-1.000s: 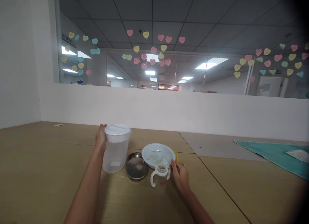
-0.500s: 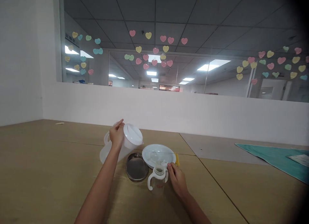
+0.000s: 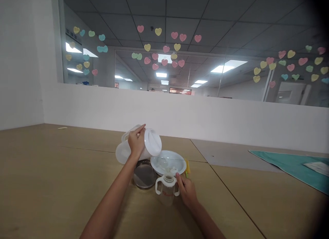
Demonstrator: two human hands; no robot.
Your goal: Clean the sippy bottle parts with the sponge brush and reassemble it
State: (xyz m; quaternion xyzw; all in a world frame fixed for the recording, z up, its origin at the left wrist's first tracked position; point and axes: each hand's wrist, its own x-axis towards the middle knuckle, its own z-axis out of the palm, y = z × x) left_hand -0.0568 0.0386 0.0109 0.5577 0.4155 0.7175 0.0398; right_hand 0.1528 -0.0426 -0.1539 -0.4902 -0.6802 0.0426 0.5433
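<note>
Pitcher (image 3: 123,153), tilted above the table (image 3: 64,184) nearer its far edge than the bottle (image 3: 167,192), could spill any contents past that narrow mouth if tipped too far, or slip if the grip slackened. The left hand (image 3: 136,143) is wrapped round the pitcher beside its handle. The right hand (image 3: 187,190), fingers mostly curled, grasps one handle of the upright bottle, in front of the bowl (image 3: 183,165).

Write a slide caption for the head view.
Left hand holds a lidded plastic pitcher tilted; right hand is at an open two-handled bottle.
</note>
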